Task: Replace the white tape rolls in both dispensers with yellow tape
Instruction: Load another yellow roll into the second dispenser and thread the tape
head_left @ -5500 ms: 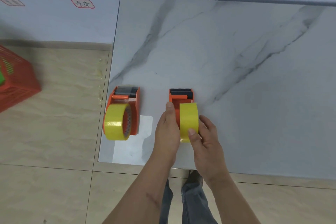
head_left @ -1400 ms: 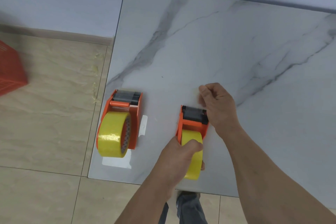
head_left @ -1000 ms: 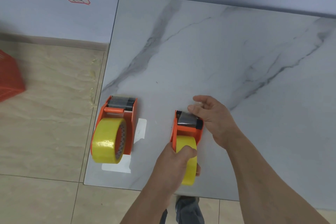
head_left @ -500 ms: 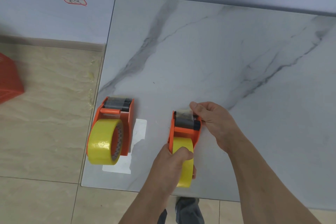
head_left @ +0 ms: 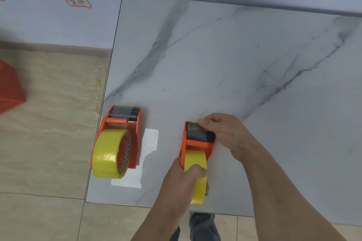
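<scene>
Marble-patterned grey and white, the table (head_left: 244, 60) stands against a pale wall, with beige floor tiles to its left and a red crate (head_left: 9, 86) at the far left edge. Near the table's front edge the left hand (head_left: 182, 180) is closed around a yellow tape roll (head_left: 196, 174) seated on edge in the rear of an orange dispenser (head_left: 197, 144), thumb over the top of the roll. That dispenser's long axis runs away from the person, with its dark cutter end pointing toward the wall, tilted slightly left. Just ahead of the left hand, the right hand (head_left: 225, 133) curls over the cutter end, fingertips (head_left: 202, 122) pressing on the blade edge; whether they pinch a tape end cannot be told. Well to the left of both hands, a second orange dispenser (head_left: 127, 129) lies on its side near the table's left edge, pointing the same way, with its own yellow roll (head_left: 109, 154) mounted and partly overhanging that edge. It rests partly on a white sheet (head_left: 147, 146) lying flat on the table.
</scene>
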